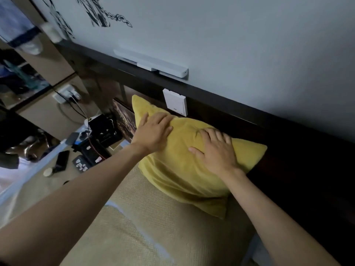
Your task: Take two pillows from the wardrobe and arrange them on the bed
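A yellow pillow (178, 169) leans against the dark headboard (288, 154) at the head of the bed (153, 227), which has a beige woven cover. My left hand (153, 131) lies flat on the pillow's upper left part, fingers spread. My right hand (217, 150) presses flat on its middle right, denting the fabric. Neither hand grips the pillow. Only one pillow is in view, and the wardrobe is out of sight.
A bedside surface (63, 181) to the left holds a phone (61, 160), a small round tin, black boxes (103, 129) and cables. A wall socket with plugs (67, 94) sits above it. A white switch plate (175, 101) and a white bar (151, 63) are on the wall.
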A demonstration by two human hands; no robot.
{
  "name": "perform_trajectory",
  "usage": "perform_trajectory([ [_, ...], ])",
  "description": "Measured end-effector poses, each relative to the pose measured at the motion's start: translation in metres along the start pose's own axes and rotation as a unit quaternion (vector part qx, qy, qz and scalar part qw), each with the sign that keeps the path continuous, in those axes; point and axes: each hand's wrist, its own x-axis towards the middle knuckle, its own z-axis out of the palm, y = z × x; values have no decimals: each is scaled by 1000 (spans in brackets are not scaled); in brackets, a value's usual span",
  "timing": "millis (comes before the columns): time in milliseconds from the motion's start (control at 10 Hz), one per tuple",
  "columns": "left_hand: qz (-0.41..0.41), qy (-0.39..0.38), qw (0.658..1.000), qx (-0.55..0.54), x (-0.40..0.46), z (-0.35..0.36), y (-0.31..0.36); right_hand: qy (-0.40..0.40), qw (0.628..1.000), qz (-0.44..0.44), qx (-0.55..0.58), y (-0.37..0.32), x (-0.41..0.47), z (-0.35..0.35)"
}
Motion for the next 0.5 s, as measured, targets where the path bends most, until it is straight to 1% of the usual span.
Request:
perform_trajectory([
  [100, -9, 39, 999, -37, -10, -7, 10, 5, 1000, 0, 8, -1, -9, -13],
  [200, -1, 74, 995, -65, -22, -14, 19, 21, 1000, 7, 14, -2, -40, -28],
  [300, -36, 73, 990, -113, -46, -12, 28, 31, 998, 25, 58, -5, -81, -29],
  [400, -52, 66, 983, -165, -94, 1, 36, 21, 995, 22, 92, -21, -128, -22],
  [500, -51, 47, 981, -184, -151, 23, 43, 12, 994, 28, 107, -42, -175, -4],
])
